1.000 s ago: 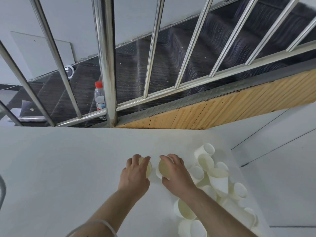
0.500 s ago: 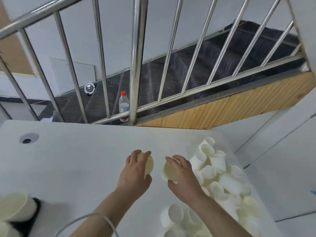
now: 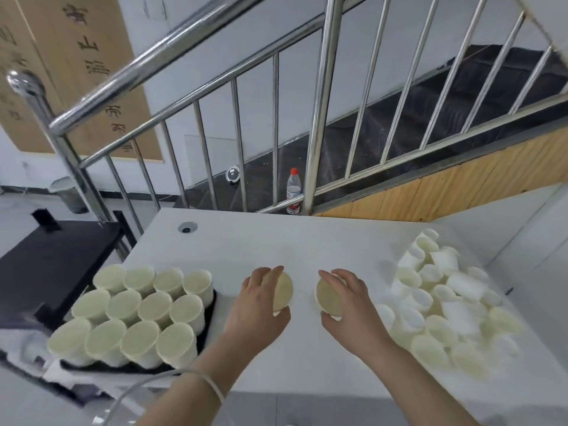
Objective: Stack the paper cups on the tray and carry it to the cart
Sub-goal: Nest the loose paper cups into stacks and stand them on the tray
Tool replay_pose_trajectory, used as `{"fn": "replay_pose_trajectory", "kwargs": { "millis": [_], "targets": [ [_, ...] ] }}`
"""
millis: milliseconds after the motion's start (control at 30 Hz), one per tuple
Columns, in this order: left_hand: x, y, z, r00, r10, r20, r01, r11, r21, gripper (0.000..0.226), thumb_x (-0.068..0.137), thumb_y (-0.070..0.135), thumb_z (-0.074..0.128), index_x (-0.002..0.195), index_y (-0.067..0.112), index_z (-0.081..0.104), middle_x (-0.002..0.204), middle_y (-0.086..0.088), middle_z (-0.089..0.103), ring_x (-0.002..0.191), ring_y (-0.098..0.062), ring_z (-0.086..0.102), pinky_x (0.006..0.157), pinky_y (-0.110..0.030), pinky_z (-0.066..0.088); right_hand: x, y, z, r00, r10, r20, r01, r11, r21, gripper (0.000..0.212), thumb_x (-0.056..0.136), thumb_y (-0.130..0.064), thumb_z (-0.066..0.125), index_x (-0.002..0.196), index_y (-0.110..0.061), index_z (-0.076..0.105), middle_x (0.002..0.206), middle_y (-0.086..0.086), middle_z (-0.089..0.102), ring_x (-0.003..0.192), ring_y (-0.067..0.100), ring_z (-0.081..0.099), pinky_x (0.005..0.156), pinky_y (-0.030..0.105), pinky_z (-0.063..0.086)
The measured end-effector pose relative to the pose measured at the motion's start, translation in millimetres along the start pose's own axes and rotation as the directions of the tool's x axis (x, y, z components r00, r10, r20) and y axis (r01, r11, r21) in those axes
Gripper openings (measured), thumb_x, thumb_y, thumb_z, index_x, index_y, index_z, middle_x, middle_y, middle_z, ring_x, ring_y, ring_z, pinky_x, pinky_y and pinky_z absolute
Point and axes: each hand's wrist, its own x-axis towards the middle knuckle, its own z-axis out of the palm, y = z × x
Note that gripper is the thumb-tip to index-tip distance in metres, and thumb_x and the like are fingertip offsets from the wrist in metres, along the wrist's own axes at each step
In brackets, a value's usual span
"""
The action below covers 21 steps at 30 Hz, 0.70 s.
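Note:
My left hand grips a paper cup over the middle of the white table, its mouth turned to the right. My right hand grips a second paper cup, its mouth turned to the left. The two cups face each other with a small gap between them. At the left a black tray holds several upright paper cups packed in rows. A loose heap of paper cups lies on the table's right side.
A black cart stands left of the white table, just beyond the tray. A steel stair railing rises behind the table, with a red-capped water bottle on the step. A round cable port sits in the table's far left.
The view has swung left and up, bringing the tray of cups and the cart into sight. Both hands still hold their cups, now a little farther apart.

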Motion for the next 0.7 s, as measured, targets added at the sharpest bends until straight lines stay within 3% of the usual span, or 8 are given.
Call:
{"fn": "replay_pose_trajectory", "kwargs": {
  "millis": [167, 467, 700],
  "targets": [
    [-29, -30, -32, 0.998, -0.039, -0.045, 0.04, 0.999, 0.017, 0.07, 0.085, 0.026, 0.059, 0.146, 0.025, 0.026, 0.143, 0.007, 0.031, 0.127, -0.017, 0.037, 0.092, -0.02, 0.034, -10, -40, 19, 0.998, -0.052, 0.034, 0.051, 0.998, 0.024, 0.069, 0.086, -0.017, 0.062, 0.146, -0.035, 0.034, 0.144, -0.013, 0.026, 0.134, 0.01, 0.023, 0.096, 0.021, 0.04],
    [-53, -132, -109, 0.985, -0.121, -0.12, 0.126, 0.991, 0.038, 0.07, 0.081, 0.023, 0.063, 0.144, 0.024, 0.032, 0.14, 0.004, 0.035, 0.118, -0.022, 0.049, 0.088, -0.03, 0.045, 17, -141, 91, 0.986, -0.12, 0.113, 0.114, 0.992, 0.059, 0.069, 0.085, -0.015, 0.063, 0.146, -0.032, 0.035, 0.145, -0.008, 0.027, 0.135, 0.013, 0.024, 0.099, 0.026, 0.04],
    [-49, -243, -166, 0.976, -0.18, -0.122, 0.192, 0.976, 0.103, 0.069, 0.082, 0.025, 0.065, 0.143, 0.027, 0.034, 0.143, 0.007, 0.034, 0.131, -0.018, 0.034, 0.09, -0.028, 0.043, 57, -223, 163, 0.974, -0.127, 0.186, 0.112, 0.99, 0.087, 0.069, 0.085, -0.014, 0.061, 0.146, -0.033, 0.033, 0.145, -0.011, 0.026, 0.134, 0.01, 0.023, 0.098, 0.025, 0.041]
  ]
}}
